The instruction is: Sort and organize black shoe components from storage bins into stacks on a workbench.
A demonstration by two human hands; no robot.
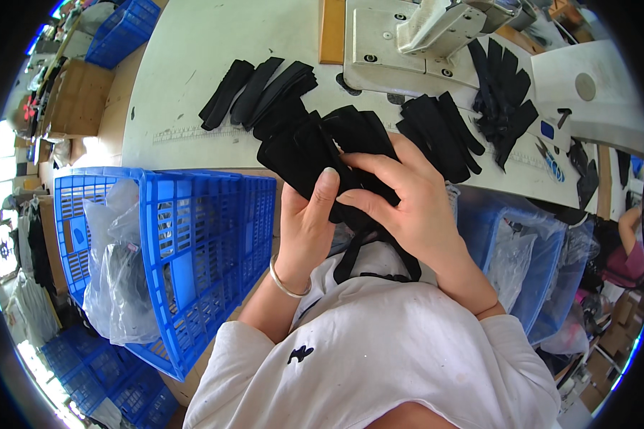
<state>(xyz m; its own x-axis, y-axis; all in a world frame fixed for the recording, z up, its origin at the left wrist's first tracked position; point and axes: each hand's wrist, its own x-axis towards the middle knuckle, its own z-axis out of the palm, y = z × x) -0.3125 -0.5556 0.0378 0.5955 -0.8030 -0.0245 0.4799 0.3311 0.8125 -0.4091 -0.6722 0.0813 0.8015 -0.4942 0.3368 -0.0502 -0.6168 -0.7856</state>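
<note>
Clamping black fabric strips [300, 150] between left hand [306, 229] and right hand [408, 196].
Held close together at near edge of white table [179, 93], right of blue crate [147, 214], left of another black bundle [436, 136].

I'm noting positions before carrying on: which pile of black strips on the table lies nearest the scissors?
The rightmost, fanned-out pile, beside the blue-handled scissors; the middle pile and leftmost pile both lie farther left.
</note>
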